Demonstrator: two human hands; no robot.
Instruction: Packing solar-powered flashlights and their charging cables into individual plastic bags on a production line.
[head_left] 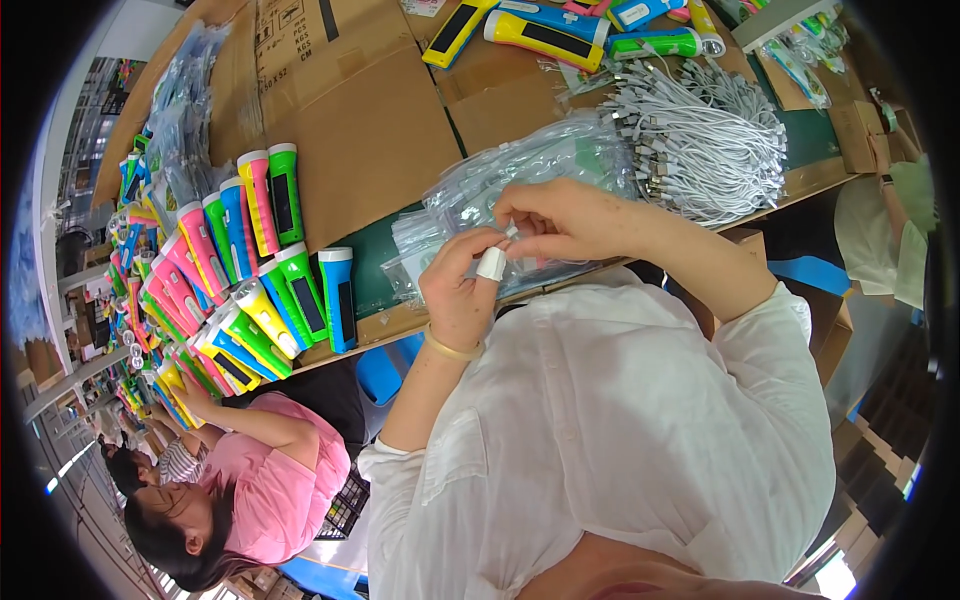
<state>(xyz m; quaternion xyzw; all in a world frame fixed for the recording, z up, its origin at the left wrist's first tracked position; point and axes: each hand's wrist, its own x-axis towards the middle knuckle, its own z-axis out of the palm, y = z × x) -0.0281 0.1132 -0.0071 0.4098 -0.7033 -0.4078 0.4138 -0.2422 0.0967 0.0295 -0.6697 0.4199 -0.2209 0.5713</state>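
My left hand [460, 272] and my right hand [575, 222] meet in front of my chest at the table's near edge. Both have their fingers pinched together around a small whitish thing [512, 232], too small and covered to name. A white band, like tape or a finger cover [491, 264], shows at a left finger. Just beyond the hands, clear plastic bags [470, 180] lie in a loose pile. To the right of the bags is a big heap of white charging cables [690, 140] with metal plugs.
Several colourful flashlights [300, 290] with dark panels stand in rows on the left. More flashlights [545, 40] lie at the far side on flat cardboard [350, 120]. A co-worker in a pink shirt [305, 450] works at the left; another person's arm [890, 185] shows at the far right.
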